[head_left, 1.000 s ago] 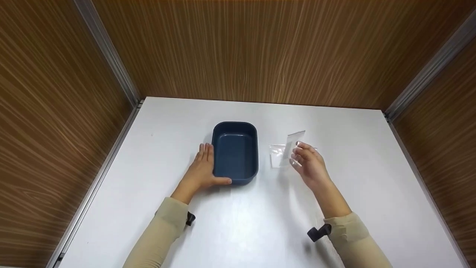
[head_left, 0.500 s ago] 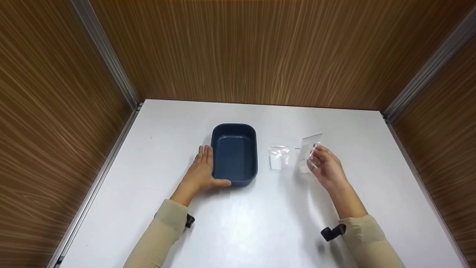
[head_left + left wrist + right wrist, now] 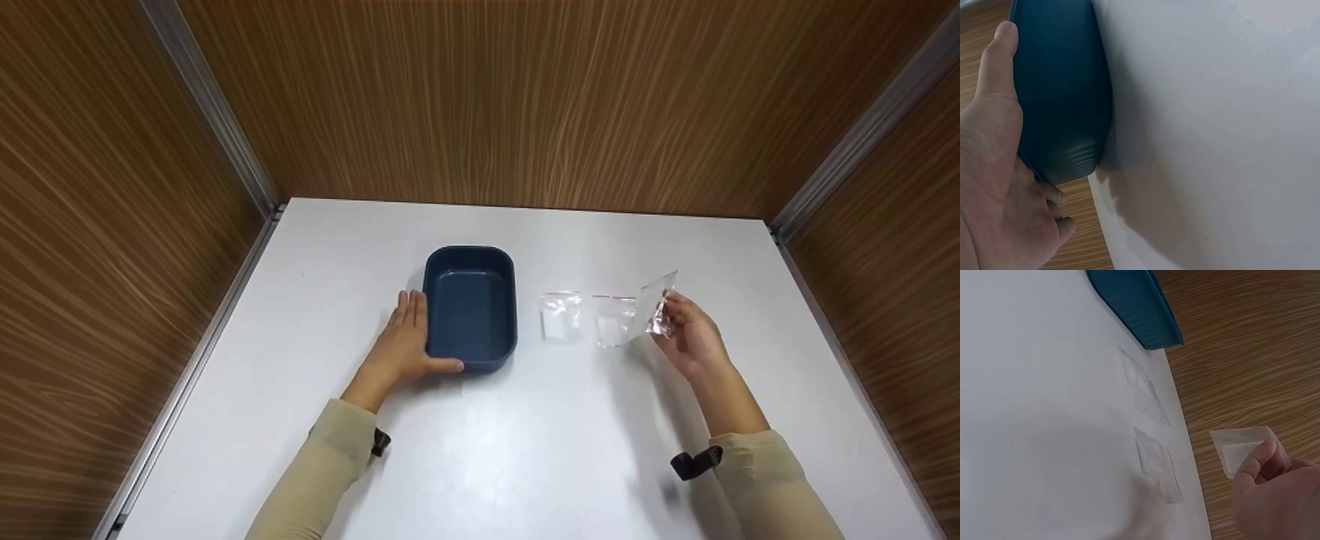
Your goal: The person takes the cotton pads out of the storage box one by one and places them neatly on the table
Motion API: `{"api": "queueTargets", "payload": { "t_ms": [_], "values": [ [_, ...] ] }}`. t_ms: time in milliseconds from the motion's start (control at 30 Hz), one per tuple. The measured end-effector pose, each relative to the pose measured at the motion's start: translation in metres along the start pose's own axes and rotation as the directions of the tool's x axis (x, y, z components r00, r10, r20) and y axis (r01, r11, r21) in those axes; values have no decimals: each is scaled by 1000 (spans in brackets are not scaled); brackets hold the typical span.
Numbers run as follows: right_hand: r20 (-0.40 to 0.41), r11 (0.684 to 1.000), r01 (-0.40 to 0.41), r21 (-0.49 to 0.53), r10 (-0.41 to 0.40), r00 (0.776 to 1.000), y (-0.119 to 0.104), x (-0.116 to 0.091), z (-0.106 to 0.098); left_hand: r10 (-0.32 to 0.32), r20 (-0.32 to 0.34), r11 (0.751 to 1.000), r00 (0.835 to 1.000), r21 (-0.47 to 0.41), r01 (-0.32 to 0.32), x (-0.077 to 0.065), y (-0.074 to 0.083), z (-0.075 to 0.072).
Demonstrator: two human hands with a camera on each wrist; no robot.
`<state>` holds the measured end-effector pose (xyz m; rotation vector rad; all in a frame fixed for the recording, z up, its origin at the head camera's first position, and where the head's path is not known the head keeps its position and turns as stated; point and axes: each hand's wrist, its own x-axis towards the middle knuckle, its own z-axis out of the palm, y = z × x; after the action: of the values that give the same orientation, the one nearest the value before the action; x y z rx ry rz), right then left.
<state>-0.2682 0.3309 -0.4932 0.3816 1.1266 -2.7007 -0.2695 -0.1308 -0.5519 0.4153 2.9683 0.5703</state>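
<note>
A dark blue rectangular container (image 3: 471, 367) stands on the white table. My left hand (image 3: 403, 346) rests against it, straight fingers along its left side and thumb at the near rim; the left wrist view has the thumb on the rim of the blue container (image 3: 1064, 95). In the air to the right, my right hand (image 3: 694, 337) pinches a small clear zip bag (image 3: 646, 309) between thumb and fingers. Something flat and white shows inside this zip bag (image 3: 1238, 453) in the right wrist view. Two similar bags, the left one (image 3: 561, 316) and the right one (image 3: 611, 322), lie flat between container and right hand.
Wood-grain panels (image 3: 487, 105) enclose the white table (image 3: 480, 465) at the back and both sides, with metal rails (image 3: 217, 112) at the corners. A black camera (image 3: 696, 463) sits on the right wrist.
My right hand has moved right with the zip bag, uncovering the right-hand bag on the table. The left hand and the blue container have stayed in place.
</note>
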Motion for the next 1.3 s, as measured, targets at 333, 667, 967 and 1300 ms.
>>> {"api": "queueTargets", "payload": {
  "t_ms": [333,667,967,1300],
  "values": [
    [-11,1000,-24,6,24,1000,-6,10,-18,-26,18,999,999,-20,27,-5,-3,1],
    [-56,997,-55,57,59,997,-16,18,-35,-23,16,1000,1000,-18,24,-4,-4,0],
    [-138,989,-107,104,121,983,-23,27,-51,-15,2,1000,1000,3,15,-4,-4,0],
    [-240,978,-170,-122,137,961,-31,24,-73,-9,6,1000,1000,-2,9,-1,-1,-2]
  ]
}}
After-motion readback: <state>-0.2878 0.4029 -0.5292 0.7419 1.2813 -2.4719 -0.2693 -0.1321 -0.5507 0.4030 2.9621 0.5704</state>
